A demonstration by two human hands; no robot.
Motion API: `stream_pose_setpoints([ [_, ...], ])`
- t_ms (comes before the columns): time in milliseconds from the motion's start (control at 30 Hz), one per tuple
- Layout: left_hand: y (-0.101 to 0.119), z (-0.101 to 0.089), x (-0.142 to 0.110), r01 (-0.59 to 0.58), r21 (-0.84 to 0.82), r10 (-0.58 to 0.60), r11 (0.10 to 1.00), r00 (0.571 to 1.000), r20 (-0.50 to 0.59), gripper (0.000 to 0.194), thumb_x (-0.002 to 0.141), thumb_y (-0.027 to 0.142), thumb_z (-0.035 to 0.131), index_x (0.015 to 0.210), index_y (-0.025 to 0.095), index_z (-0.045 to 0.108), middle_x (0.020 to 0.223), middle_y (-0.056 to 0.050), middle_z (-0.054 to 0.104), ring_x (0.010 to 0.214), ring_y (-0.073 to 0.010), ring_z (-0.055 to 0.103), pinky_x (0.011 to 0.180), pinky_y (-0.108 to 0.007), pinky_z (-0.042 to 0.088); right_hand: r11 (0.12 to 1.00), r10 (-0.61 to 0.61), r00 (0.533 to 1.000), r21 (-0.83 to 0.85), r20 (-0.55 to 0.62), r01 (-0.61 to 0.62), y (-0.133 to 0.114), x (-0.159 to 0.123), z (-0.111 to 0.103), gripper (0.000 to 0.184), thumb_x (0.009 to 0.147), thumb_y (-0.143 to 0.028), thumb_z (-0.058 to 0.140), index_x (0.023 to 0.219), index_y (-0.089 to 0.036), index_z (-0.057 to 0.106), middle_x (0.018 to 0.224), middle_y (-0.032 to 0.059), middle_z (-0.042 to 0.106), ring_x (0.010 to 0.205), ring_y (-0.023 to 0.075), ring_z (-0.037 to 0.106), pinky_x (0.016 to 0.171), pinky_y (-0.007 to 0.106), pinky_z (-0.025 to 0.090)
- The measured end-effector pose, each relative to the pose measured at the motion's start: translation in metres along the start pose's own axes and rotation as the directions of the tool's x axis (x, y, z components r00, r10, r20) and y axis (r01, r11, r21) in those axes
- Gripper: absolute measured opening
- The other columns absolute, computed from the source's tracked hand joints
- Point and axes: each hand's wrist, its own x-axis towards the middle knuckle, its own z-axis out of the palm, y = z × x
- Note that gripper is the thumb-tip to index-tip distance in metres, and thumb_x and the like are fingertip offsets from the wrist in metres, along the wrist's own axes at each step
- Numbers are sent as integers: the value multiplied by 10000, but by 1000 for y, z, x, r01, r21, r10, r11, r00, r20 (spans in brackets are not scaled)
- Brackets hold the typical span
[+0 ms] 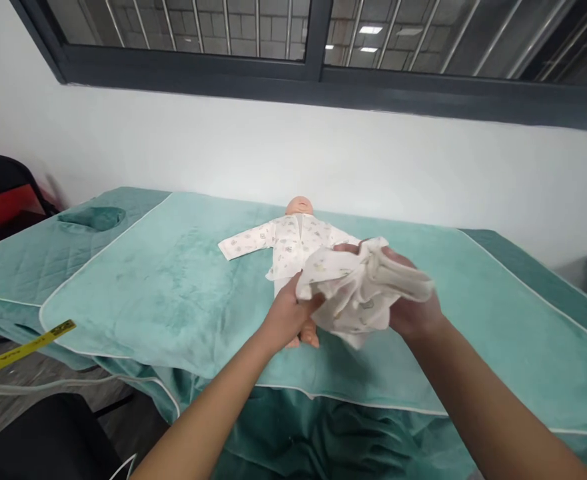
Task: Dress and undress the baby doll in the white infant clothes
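A bunched white baby garment (353, 287) with a small print is held up between my two hands; its exact kind cannot be made out. My left hand (292, 308) grips its left side, thumb on the cloth. My right hand (418, 310) is closed around its right side, partly behind the thick folded edge. Behind it a baby doll (300, 205) lies on its back, head toward the wall. The doll wears a printed white top (293, 243) with long sleeves spread out. Its bare feet (309, 333) show below the garment, and its legs are mostly hidden.
A padded bed with a light green velvet cover (173, 280) stands against the white wall, under a barred window (318, 73). At its left end is a face hole (92, 217). Black chairs (48, 440) stand at the left, near a yellow strap (23, 350).
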Motion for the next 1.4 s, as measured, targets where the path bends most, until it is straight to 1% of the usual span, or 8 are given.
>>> stream_pose_setpoints([
  [267,10,-40,12,1,22,7,1000,938,-347,158,775,329,621,772,171,621,712,28,595,661,-114,510,588,-206,381,976,-139,963,-196,-233,94,25,11,-5,246,829,-472,670,861,-232,629,869,0,637,758,144,556,639,258,434],
  [533,54,-61,6,-57,89,92,994,882,-462,129,776,312,608,820,190,609,657,48,532,570,-96,449,527,-193,358,894,-222,963,-426,-154,138,21,13,0,251,889,-463,586,900,-223,657,1030,48,687,976,196,619,876,345,488],
  [700,81,-50,-3,-110,261,189,959,936,-296,71,786,247,590,778,195,637,678,39,564,647,-111,508,626,-202,419,766,-275,955,-575,114,289,24,3,26,317,845,-422,671,1101,-251,599,1173,41,635,1053,201,593,924,354,459],
  [833,93,-41,-9,-156,305,224,940,953,-203,92,793,210,560,795,199,651,724,26,600,743,-144,562,697,-223,454,709,-140,973,-667,185,229,34,0,45,294,859,-479,636,1013,-232,597,929,17,635,840,183,567,738,322,449],
  [1000,89,-46,-11,-182,400,292,899,927,-235,90,753,192,627,833,201,668,776,26,627,752,-142,562,718,-223,449,741,-236,969,-633,70,226,31,4,43,248,915,-414,524,801,-200,576,825,11,589,789,169,528,706,299,422],
  [1233,48,-60,2,-130,667,255,734,962,-93,155,798,271,612,936,237,675,832,0,685,797,-196,619,724,-278,456,941,-260,956,-256,-134,220,-2,4,39,139,866,-351,556,795,-233,537,784,-1,541,770,163,551,652,271,480],
  [1300,37,-60,5,-121,626,214,770,974,-76,160,816,276,594,939,232,686,884,-19,709,878,-233,643,793,-318,478,933,-292,955,-235,-55,271,-10,-1,44,135,888,-370,557,827,-249,562,810,3,563,796,169,575,676,283,502],
  [1400,29,-56,5,-96,348,158,932,976,-153,190,785,292,651,950,208,693,978,-42,725,977,-261,651,902,-365,495,884,-309,908,-267,282,384,-16,-7,53,189,922,-418,546,1043,-299,630,1099,28,632,1061,224,600,864,366,526],
])
